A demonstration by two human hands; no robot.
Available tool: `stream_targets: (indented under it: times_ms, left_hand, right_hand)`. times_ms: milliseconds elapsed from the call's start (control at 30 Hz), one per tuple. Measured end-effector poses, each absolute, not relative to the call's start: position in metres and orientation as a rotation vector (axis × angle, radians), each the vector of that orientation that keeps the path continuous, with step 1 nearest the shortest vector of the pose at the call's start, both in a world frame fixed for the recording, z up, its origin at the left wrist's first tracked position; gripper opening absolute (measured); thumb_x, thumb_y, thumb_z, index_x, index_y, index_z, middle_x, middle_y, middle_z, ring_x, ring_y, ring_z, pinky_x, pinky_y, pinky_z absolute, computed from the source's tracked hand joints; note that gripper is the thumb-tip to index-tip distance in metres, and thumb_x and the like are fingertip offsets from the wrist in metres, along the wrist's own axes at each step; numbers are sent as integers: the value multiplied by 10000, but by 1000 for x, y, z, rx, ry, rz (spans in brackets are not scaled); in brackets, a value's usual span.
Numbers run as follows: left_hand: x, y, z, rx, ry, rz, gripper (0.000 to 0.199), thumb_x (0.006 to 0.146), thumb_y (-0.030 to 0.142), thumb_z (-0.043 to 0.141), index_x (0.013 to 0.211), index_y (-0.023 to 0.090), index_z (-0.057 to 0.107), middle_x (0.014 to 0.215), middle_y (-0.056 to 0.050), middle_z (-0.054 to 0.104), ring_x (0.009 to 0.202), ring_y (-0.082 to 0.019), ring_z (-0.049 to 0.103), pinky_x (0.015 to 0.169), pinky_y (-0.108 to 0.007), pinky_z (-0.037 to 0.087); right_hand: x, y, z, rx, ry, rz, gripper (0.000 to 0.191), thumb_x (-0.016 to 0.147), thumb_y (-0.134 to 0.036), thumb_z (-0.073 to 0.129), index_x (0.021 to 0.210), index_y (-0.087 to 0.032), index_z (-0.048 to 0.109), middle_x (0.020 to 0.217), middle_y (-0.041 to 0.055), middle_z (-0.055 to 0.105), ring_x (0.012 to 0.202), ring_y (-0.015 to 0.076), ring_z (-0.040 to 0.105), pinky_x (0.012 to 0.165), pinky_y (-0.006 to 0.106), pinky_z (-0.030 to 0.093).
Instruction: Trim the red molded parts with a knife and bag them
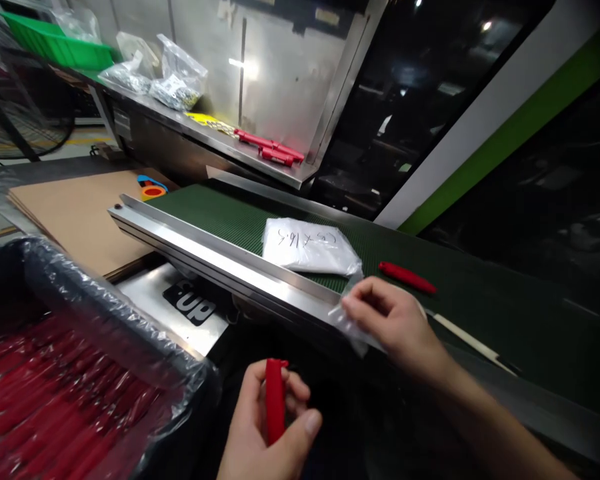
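A slim red plastic part (275, 403) stands upright in my left hand (265, 427), whose fingers are wrapped around it. To the upper right, my right hand (393, 317) pinches a small clear plastic bag (350, 323) over the metal rail of the conveyor. A white plastic-wrapped pack (310, 247) with handwriting lies on the green belt (205, 207), just beyond the bag. Another red part (407, 277) rests on the belt behind my right hand. A thin pale stick-like tool with a dark tip (473, 340) lies beside my right wrist.
At lower left stands a bin lined with dark plastic (105, 313), holding many bagged red parts. Cardboard sheets (80, 213) with a tape roll (153, 192) lie behind it. A metal shelf (220, 143) carries bags of hardware (177, 83), red pieces (270, 145) and a green tray (55, 43).
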State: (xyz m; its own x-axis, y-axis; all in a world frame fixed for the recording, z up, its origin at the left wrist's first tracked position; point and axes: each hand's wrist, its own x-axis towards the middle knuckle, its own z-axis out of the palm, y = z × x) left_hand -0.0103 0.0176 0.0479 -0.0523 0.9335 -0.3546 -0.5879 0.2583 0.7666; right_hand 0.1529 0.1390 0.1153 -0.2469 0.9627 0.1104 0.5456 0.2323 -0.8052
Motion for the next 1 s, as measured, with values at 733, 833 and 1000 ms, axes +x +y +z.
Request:
stream_targets:
  times_ms: [733, 833, 1000]
  left_hand:
    - [13, 14, 45, 487, 1185, 1070, 359, 795, 323, 753, 980, 219, 463, 722, 29, 550, 479, -62, 431, 436, -147, 334]
    - [11, 17, 40, 492, 1123, 1018, 394, 759, 336, 794, 972, 214, 486, 700, 40, 514, 473, -59, 421, 433, -151, 343]
    - [13, 19, 38, 471, 968, 878, 340, 816, 289, 739, 997, 216, 461, 696, 48, 498, 478, -49, 404, 454, -152, 321]
  right_hand:
    - [159, 38, 51, -1362, -1687, 986, 58, 917, -299, 610, 894, -247, 622, 790, -37, 612, 669, 92, 562, 607, 188, 453]
    - [168, 34, 55, -1249, -1765, 1350, 54, 883, -279, 671, 883, -241, 632, 837, -46, 643, 767, 98, 595, 705, 192, 468]
    - [175, 31, 49, -1225, -1638, 1480, 129, 876, -210, 654, 751, -202, 621, 760, -47, 653, 720, 97, 595, 700, 208, 456]
